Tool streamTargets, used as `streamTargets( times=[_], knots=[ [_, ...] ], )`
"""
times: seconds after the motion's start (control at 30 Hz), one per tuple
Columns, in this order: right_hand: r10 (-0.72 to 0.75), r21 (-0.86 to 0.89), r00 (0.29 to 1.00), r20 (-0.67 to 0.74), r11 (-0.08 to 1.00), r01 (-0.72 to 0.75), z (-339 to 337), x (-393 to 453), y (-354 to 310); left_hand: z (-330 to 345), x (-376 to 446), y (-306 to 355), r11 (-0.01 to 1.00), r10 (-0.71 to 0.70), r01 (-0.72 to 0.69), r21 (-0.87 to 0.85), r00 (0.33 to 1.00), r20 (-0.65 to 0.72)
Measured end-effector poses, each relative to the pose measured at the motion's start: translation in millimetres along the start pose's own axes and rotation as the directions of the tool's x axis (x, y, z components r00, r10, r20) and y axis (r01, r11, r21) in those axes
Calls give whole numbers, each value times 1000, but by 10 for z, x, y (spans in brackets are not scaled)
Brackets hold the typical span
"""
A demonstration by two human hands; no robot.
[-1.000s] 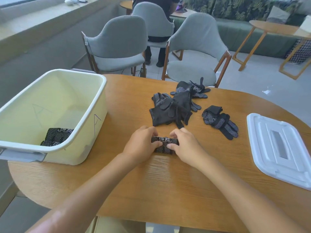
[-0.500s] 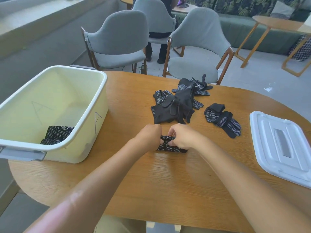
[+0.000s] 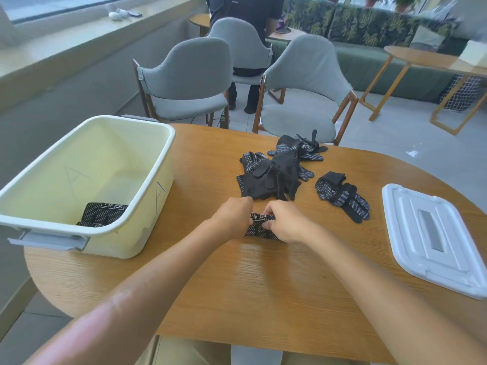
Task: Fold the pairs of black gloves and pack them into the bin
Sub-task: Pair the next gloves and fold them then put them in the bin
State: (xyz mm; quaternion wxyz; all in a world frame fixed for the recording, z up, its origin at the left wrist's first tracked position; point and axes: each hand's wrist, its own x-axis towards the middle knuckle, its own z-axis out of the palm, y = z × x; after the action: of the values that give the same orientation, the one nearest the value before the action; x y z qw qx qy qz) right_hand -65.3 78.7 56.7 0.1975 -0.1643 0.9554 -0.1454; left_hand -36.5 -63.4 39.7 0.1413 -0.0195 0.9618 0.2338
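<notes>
The folded pair of gloves point(image 3: 261, 227) lies on the tabletop point(image 3: 263, 285) near the middle, just in front of the person, and both hands are on it. The left hand point(image 3: 232, 217) covers its left end with curled fingers, and the right hand point(image 3: 286, 219) pinches the upper edge and the right end, so each grip is clamped on the same small bundle. I judge that the step in hand is the last fold or the tightening of this pair, because the bundle is already short and compact. The bin point(image 3: 87, 230) stands to the left on the tabletop, well apart from the hands, and one folded pair point(image 3: 104, 214) lies already on its bottom in the near corner. Behind the hands there is a pile of loose gloves point(image 3: 274, 175), and one more loose pair point(image 3: 342, 196) lies to the right of it, near the white lid point(image 3: 432, 238). The next move, I think, calls for keeping the bundle pressed together so it does not open, lifting it over the near wall of the bin, and putting it beside the pair inside. After this, several pairs are left to fold, so the task seems to be less than half done.
</notes>
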Motion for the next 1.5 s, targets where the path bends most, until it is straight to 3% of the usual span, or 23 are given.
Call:
streamTargets(
  times=[0.27,0.6,0.73,0.93,1.23,1.4,1.5],
  knots=[
    [-114,27,989,-90,993,117,-379,-42,-410,-678,-227,-48,1000,3,-2,5,995,-103],
    [-298,0,936,-184,953,304,-678,-27,-1407,-1554,-702,-557,998,-14,34,61,952,-307],
    [-371,7,914,-165,926,378,-699,0,-1804,-1822,-896,-865,993,-50,85,82,933,-357],
    [-423,-13,898,-118,905,424,-620,133,-2372,-2062,-1021,-1405,994,-111,109,-26,923,-368],
    [-392,-385,920,23,845,370,-298,687,-2977,-2034,-808,-2052,981,-193,190,-43,925,-328],
    [-342,-543,931,125,762,353,-150,872,-3133,-1890,-536,-2213,969,-204,233,83,941,-269],
    [-317,-617,913,255,674,406,-31,965,-3177,-1771,-378,-2298,952,-213,249,180,957,-199]
  ],
)
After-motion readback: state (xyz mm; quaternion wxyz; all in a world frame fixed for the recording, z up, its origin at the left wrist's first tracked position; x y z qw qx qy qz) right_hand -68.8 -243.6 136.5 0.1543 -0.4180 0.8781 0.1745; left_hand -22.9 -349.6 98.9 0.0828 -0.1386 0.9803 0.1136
